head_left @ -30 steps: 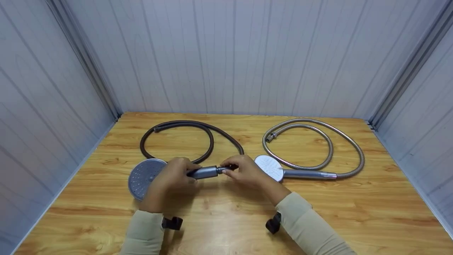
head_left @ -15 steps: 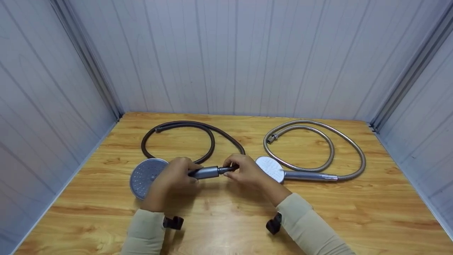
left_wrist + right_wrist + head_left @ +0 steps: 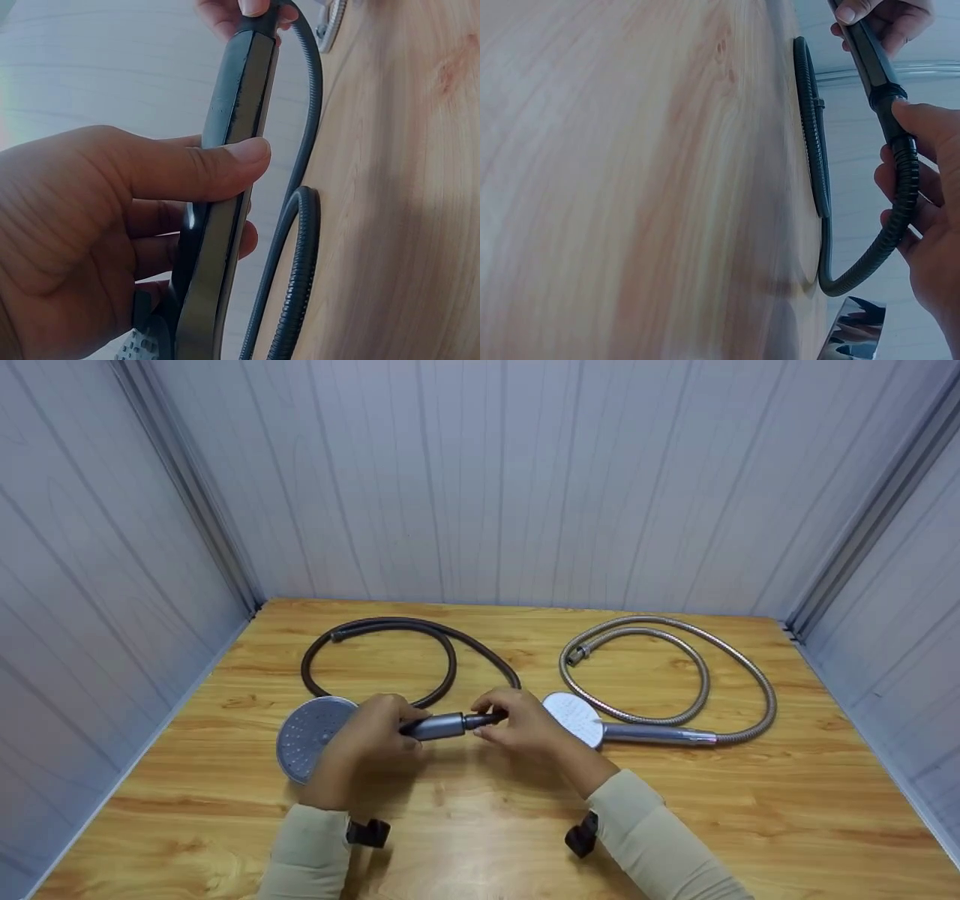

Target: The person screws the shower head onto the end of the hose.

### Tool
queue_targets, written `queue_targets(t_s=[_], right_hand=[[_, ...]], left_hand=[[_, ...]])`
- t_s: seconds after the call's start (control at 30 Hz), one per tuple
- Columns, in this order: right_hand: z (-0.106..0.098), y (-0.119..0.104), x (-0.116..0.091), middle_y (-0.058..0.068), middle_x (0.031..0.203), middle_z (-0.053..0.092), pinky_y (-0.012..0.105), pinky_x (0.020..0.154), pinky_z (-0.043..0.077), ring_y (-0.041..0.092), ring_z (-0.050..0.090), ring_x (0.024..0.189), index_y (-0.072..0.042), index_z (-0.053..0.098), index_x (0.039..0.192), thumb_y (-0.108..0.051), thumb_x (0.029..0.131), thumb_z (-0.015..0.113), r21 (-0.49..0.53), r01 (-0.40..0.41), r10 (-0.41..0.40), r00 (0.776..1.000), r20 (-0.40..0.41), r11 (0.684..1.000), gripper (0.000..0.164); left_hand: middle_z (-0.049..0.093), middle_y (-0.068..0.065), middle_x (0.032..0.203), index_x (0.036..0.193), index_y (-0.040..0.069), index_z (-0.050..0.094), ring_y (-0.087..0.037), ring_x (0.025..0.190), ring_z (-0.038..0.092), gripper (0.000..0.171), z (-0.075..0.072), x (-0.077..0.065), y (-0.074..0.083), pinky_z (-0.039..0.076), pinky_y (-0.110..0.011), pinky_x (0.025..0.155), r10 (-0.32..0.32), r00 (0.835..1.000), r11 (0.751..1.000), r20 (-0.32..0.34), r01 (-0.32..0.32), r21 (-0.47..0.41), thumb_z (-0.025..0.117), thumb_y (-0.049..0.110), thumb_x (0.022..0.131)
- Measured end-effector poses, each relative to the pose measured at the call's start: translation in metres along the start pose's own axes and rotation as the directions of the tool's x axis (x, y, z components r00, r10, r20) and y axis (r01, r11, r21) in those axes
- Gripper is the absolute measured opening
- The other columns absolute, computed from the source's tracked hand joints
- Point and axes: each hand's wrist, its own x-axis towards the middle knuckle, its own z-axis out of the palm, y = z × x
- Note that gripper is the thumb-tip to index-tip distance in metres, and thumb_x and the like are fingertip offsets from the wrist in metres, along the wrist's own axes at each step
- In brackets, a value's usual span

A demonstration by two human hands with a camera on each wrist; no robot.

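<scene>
My left hand (image 3: 367, 739) grips the handle (image 3: 439, 726) of a dark grey shower head, whose round nozzle face (image 3: 301, 739) shows to the left of the wrist. In the left wrist view the thumb lies across the flat handle (image 3: 225, 112), with fingers behind it. My right hand (image 3: 525, 724) pinches the fitting (image 3: 889, 120) of a black shower hose (image 3: 453, 660) at the handle's end. Handle and fitting stand in one line, close together. Seen from the right wrist, the hose (image 3: 870, 270) bends down from the right fingers toward the table.
At right on the wooden table (image 3: 465, 840) lies a second shower head (image 3: 574, 716), white-faced with a chrome handle (image 3: 656, 733), joined to a coiled metal hose (image 3: 766, 690). Its face is close beside my right hand. Pale panel walls (image 3: 480, 487) enclose the back and sides.
My right fingers have shifted slightly right along the hose end, so more of the dark fitting shows beside the handle. The left hand keeps its grip; the head view has shifted a little.
</scene>
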Motion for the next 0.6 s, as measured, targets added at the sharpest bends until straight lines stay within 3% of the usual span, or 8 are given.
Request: queue_targets(t_s=[0.17, 0.33, 0.6], right_hand=[[0.001, 0.0008, -0.0007, 0.006, 0.095, 0.063, 0.03, 0.075, 0.052, 0.018, 0.061, 0.084, -0.001, 0.066, 0.097, -0.003, 0.079, 0.078, -0.007, 0.03, -0.03, 0.999, -0.018, 1.0, 0.021], [0.0009, -0.0007, -0.0015, 0.003, 0.095, 0.063, 0.03, 0.076, 0.052, 0.017, 0.06, 0.085, -0.005, 0.067, 0.094, -0.001, 0.081, 0.076, 0.021, -0.009, 0.009, 1.0, -0.001, 1.0, 0.016], [-0.0003, -0.002, -0.0015, 0.004, 0.095, 0.065, 0.029, 0.077, 0.052, 0.016, 0.061, 0.086, -0.004, 0.069, 0.096, -0.005, 0.083, 0.076, 0.025, -0.033, 0.033, 0.999, 0.014, 0.999, 0.015]], left_hand=[[0.067, 0.002, 0.086, 0.113, 0.012, 0.075, -0.015, 0.073, 0.054, 0.043, 0.0014, -0.0004, 0.0007, 0.047, -0.033, 0.069, -0.038, 0.999, 0.999, 0.0, 0.038, -0.013, 0.08, 0.001, 0.072], [0.066, 0.002, 0.085, 0.113, 0.014, 0.075, -0.016, 0.075, 0.055, 0.044, 0.0018, -0.0007, 0.001, 0.048, -0.034, 0.07, -0.069, 0.998, 0.997, 0.01, 0.069, -0.026, 0.08, 0.002, 0.071], [0.064, 0.003, 0.083, 0.113, 0.017, 0.075, -0.016, 0.074, 0.055, 0.044, 0.0019, -0.0012, 0.0009, 0.047, -0.034, 0.068, -0.065, 0.998, 0.997, 0.014, 0.065, -0.028, 0.08, 0.004, 0.071]])
